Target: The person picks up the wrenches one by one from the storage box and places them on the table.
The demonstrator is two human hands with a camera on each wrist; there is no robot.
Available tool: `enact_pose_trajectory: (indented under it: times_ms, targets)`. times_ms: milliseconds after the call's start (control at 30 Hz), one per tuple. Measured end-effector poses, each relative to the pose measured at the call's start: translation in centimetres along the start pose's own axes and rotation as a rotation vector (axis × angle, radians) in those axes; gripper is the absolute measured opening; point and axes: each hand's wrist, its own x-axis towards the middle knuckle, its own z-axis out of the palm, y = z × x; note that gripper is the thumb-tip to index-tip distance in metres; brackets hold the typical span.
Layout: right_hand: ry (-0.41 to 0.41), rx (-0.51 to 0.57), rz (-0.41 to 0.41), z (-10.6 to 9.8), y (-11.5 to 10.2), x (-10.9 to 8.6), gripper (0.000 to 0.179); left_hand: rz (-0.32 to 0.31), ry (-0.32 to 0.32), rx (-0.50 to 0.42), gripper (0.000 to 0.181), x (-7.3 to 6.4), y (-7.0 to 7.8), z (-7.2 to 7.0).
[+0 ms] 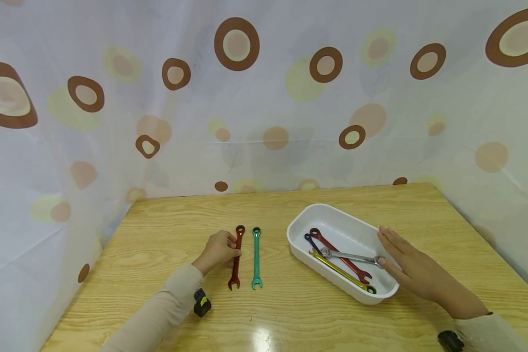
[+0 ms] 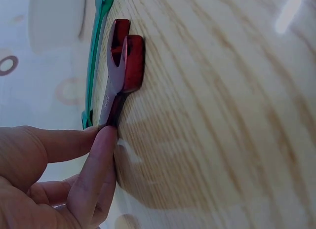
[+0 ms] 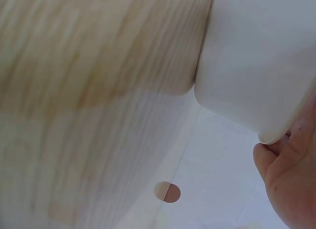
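My left hand [image 1: 219,249] pinches a red combination wrench [image 1: 235,268] between thumb and fingers. That wrench lies along the tabletop, its open end toward me; in the left wrist view the thumb and fingertips meet on its shank, just behind the red open end [image 2: 132,66]. Parallel to it on the right is a green combination wrench [image 1: 256,256], not touched. My right hand [image 1: 418,269] rests with straight fingers on the right end of a white tray [image 1: 296,247]. Inside the tray lie a silver wrench [image 1: 356,256], a second red wrench [image 1: 332,247], a yellow wrench [image 1: 336,269] and a small purple wrench [image 1: 311,241].
The light wooden table [image 1: 180,215] holds the tray at right of centre. Behind it and along both sides hangs a pale curtain [image 1: 255,107] with brown and yellow circles. A bright reflection shows near the table's front.
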Motion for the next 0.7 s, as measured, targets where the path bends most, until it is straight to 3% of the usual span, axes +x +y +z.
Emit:
enact_pose_trajectory:
  times_ms: [367, 700]
  targets:
    - [0.001, 0.01, -0.004, 0.18, -0.09, 0.01, 0.062, -0.031, -0.015, -0.046, 0.03, -0.09, -0.58, 0.07]
    - [0.003, 0.015, 0.009, -0.11, -0.23, -0.09, 0.062, -0.03, -0.011, -0.057, 0.034, -0.07, -0.26, 0.01]
